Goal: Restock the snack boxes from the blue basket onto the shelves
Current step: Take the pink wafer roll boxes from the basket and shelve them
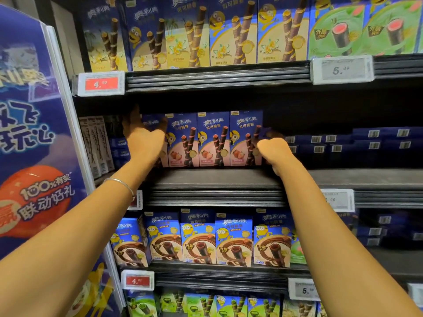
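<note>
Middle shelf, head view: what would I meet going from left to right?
First pale side-on boxes → left hand → strawberry wafer-roll boxes → right hand → stacked dark blue barcode boxes.

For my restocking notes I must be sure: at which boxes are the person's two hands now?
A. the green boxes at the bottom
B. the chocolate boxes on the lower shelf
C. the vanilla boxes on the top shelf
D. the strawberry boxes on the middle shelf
D: the left hand and the right hand sit at the two ends of the row of strawberry wafer-roll boxes standing on the middle shelf.
</note>
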A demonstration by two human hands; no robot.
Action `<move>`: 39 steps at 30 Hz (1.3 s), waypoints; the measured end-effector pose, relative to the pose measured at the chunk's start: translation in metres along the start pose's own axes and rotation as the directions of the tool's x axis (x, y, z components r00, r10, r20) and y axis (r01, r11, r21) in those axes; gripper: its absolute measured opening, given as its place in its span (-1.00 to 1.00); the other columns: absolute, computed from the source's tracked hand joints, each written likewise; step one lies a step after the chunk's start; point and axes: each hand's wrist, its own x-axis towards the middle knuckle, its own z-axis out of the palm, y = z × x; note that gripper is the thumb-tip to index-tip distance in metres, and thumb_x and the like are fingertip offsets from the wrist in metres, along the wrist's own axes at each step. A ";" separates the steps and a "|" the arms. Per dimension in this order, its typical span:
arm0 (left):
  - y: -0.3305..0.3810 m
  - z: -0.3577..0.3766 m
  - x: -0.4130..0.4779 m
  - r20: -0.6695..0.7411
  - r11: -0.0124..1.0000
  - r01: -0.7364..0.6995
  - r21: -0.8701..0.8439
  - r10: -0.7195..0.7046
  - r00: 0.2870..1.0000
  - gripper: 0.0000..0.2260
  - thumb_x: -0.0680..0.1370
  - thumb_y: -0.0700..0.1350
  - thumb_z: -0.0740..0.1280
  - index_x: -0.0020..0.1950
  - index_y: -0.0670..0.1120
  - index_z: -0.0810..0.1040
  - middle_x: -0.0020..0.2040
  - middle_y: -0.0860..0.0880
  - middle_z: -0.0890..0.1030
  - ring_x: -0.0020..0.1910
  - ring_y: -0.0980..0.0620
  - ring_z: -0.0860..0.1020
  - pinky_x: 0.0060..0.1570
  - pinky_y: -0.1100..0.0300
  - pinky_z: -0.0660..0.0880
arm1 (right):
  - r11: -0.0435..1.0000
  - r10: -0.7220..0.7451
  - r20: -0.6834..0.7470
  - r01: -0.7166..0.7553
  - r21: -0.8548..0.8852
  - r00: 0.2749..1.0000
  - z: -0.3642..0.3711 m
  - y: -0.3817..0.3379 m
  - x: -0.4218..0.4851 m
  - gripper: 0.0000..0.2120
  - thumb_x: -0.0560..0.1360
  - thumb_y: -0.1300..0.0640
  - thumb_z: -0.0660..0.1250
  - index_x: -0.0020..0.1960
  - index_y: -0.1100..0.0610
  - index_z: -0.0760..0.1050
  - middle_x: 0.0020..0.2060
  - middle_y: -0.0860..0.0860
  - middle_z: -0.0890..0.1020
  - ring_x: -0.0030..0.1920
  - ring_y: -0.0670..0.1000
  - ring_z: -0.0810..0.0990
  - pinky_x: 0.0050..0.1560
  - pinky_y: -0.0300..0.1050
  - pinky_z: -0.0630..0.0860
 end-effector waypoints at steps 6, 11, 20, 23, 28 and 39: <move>0.016 0.000 -0.046 -0.010 0.966 0.129 -0.226 -0.135 0.991 -0.66 0.62 -0.03 0.40 0.34 -0.14 0.51 0.28 -0.17 0.61 0.24 -0.15 0.61 0.24 -0.09 0.60 | 0.986 -0.134 -0.026 0.136 0.099 0.991 -0.009 0.002 -0.024 -0.76 0.60 0.04 0.31 0.20 0.12 0.41 0.02 0.02 0.54 -0.14 -0.14 0.47 -0.31 -0.22 0.34; 0.040 -0.006 -0.096 0.072 0.960 0.112 -0.256 -0.097 0.993 -0.44 0.65 0.07 0.39 0.56 -0.20 0.42 0.47 -0.17 0.53 0.45 -0.08 0.52 0.49 -0.10 0.46 | 0.939 -0.265 0.029 0.251 0.235 0.964 -0.024 -0.007 -0.061 -0.80 0.64 -0.08 0.26 0.19 -0.01 0.39 -0.03 -0.20 0.53 -0.04 -0.22 0.56 -0.20 -0.30 0.47; 0.061 -0.027 -0.223 0.075 0.907 0.202 -0.370 -0.187 0.979 -0.66 0.59 0.15 0.28 0.34 0.13 0.56 0.26 0.03 0.70 0.27 0.06 0.66 -0.02 0.25 0.57 | 0.793 -0.296 0.261 0.084 0.604 0.919 -0.060 0.041 -0.129 -0.55 0.56 -0.20 0.19 0.34 0.00 0.49 0.19 -0.04 0.68 0.15 -0.05 0.70 0.09 0.06 0.67; 0.049 -0.043 -0.280 0.090 0.854 0.343 -0.392 -0.335 0.938 -0.71 0.68 0.11 0.24 0.35 0.08 0.55 0.21 0.02 0.72 0.21 0.04 0.69 -0.02 0.23 0.57 | 0.790 -0.266 0.325 0.013 0.613 0.907 -0.081 0.081 -0.161 -0.55 0.58 -0.21 0.16 0.33 0.01 0.51 0.19 -0.03 0.69 0.17 0.00 0.69 0.10 0.06 0.64; 0.011 -0.074 -0.396 0.222 0.691 0.638 -0.339 -0.600 0.768 -0.59 0.78 0.08 0.07 0.50 -0.07 0.49 0.25 -0.07 0.69 0.15 -0.01 0.68 -0.06 0.19 0.54 | 0.874 -0.025 0.436 -0.192 0.447 0.900 -0.118 0.176 -0.226 -0.63 0.70 -0.16 0.09 0.27 0.00 0.55 0.17 0.00 0.71 0.14 0.03 0.70 0.14 0.01 0.59; -0.009 -0.081 -0.668 0.434 0.262 0.965 -0.020 -0.867 0.244 -0.63 0.73 0.27 0.06 0.13 0.10 0.55 0.11 0.05 0.71 0.02 0.06 0.68 0.01 0.09 0.45 | 0.721 0.671 0.407 -0.673 -0.163 0.620 -0.245 0.401 -0.383 -0.68 0.69 -0.15 0.11 0.15 0.01 0.54 0.10 0.06 0.68 -0.04 0.04 0.64 -0.02 -0.07 0.44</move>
